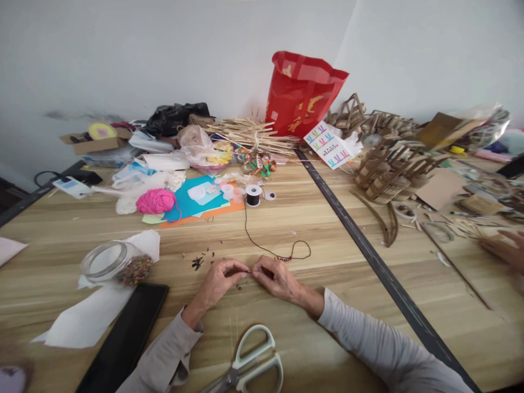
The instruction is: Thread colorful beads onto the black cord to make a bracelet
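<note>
My left hand (221,281) and my right hand (275,277) rest on the wooden table (335,229), fingertips almost meeting. Between them they pinch the end of a thin black thread (262,248). From my right hand the thread loops over the table, carries a few small beads (283,258), and runs back to a black spool (252,195). Tiny dark beads (198,262) lie scattered just left of my left hand. A glass jar (118,263) lying on its side with many small beads in it sits further left on white paper.
Scissors (249,363) with pale handles lie near the front edge between my forearms. A black tray (125,338) sits front left. Pink yarn (155,201), coloured paper, a red bag (301,93) and wicker pieces (385,169) crowd the back. Another person's hand (505,251) shows at right.
</note>
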Motion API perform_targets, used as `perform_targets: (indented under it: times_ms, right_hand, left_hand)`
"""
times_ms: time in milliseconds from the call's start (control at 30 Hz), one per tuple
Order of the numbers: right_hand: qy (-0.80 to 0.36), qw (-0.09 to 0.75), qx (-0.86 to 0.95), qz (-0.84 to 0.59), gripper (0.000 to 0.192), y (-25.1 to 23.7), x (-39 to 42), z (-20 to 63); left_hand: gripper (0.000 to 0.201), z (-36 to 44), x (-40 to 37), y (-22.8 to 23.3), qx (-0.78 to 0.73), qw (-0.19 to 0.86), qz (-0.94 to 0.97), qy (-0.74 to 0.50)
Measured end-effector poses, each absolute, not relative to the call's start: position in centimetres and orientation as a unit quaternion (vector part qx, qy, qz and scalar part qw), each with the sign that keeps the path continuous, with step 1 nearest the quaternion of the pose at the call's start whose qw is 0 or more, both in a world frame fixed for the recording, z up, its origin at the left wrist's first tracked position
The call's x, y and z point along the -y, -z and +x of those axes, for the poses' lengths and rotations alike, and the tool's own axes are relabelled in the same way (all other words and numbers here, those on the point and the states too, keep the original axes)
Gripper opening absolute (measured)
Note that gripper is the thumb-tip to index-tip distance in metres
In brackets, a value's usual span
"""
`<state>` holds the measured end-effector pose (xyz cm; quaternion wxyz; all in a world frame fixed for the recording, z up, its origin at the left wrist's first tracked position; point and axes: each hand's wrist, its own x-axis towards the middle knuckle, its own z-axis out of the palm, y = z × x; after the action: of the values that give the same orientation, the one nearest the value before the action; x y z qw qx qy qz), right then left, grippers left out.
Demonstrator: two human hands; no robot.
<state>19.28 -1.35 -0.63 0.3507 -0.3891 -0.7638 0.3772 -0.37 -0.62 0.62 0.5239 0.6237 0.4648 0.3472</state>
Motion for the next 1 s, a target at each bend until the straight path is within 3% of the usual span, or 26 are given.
perform_targets:
  times_ms: [1000]
  right_hand:
    - [-0.379,0.350,0.766,-0.384,0.009,0.80,1.31,19.22]
  left_hand:
    - [0.010,-0.31,0.61,-0.92,-0.467,0.525,0.626,-0.337]
